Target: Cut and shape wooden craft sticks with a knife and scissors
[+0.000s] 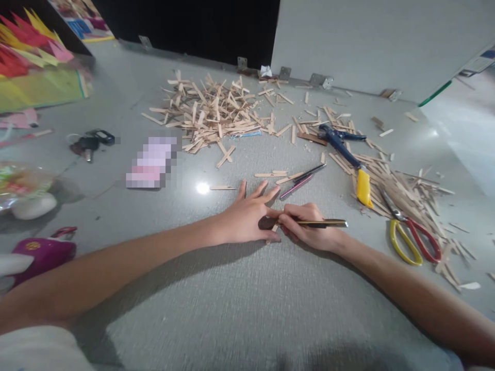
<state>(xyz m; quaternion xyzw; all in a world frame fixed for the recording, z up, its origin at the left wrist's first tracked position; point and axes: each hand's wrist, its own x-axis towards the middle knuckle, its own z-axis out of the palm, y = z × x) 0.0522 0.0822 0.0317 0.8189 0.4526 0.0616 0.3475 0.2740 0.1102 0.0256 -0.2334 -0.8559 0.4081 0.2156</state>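
My left hand (245, 219) lies on the grey table with three fingers spread. Its thumb and index finger press on a small wooden craft stick (275, 227), which is mostly hidden beneath them. Closed around a dark pen with a gold-coloured end (327, 223) is my right hand (309, 226), its fingertips right beside the left index finger and over the stick. The pen's tip is hidden by the fingers. Just beyond the hands lie a black pen (310, 173), a pink pen (297, 186) and several loose craft sticks (266, 175).
A heap of craft sticks (216, 111) lies at the back, with more cut sticks (410, 190) at right. Near those are a glue gun (342, 147) and scissors (406, 226). Keys (88, 144), a pixelated pink patch (150, 164) and a purple object (46, 257) lie left.
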